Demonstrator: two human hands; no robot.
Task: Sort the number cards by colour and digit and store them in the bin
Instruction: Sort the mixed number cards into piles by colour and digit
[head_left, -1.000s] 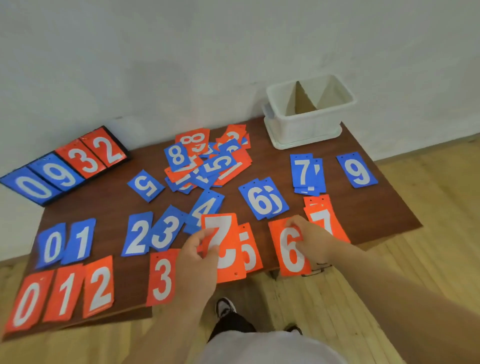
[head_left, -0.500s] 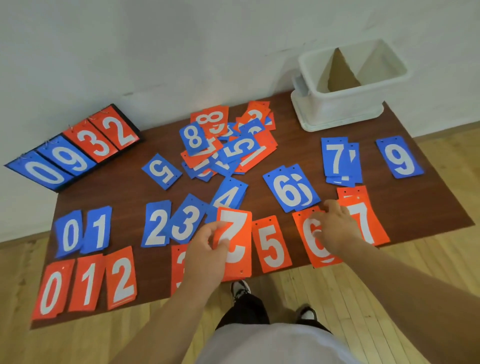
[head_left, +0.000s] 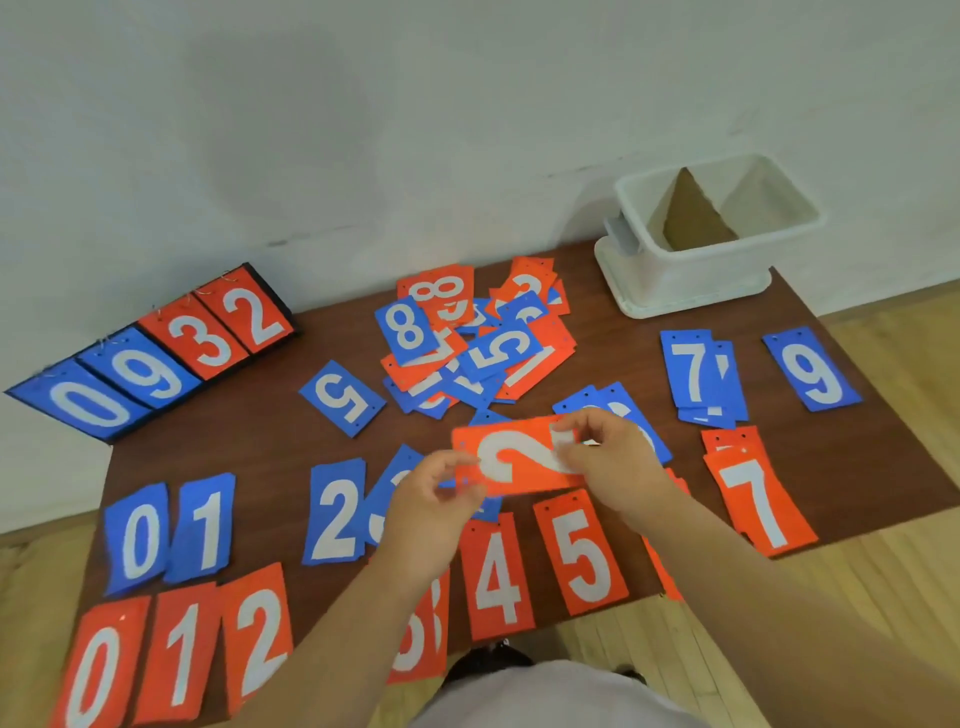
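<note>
Both hands hold one orange card with a white 2 (head_left: 511, 460) sideways above the middle of the table. My left hand (head_left: 441, 493) pinches its left end and my right hand (head_left: 605, 457) grips its right end. Orange cards 0 (head_left: 98, 670), 1 (head_left: 182, 654), 2 (head_left: 257, 634), 4 (head_left: 496, 574), 5 (head_left: 582, 553) and 7 (head_left: 758, 499) lie along the front. An orange 3 is half hidden under my left arm. Blue 0 (head_left: 136, 535), 1 (head_left: 205, 525), 2 (head_left: 335, 512), 7 (head_left: 696, 371) and 9 (head_left: 810, 371) lie behind. A mixed unsorted pile (head_left: 478, 343) lies at the back centre.
A white bin (head_left: 691, 270) with a cardboard divider stands on its lid at the back right corner. A black scoreboard (head_left: 150, 353) showing 0, 9, 3, 2 leans against the wall at the back left. The brown table (head_left: 597, 332) stands on a wooden floor.
My right hand left the orange 6 and came to the card in my left hand. The card is turned sideways and raised, uncovering the orange 4. The view shifted left.
</note>
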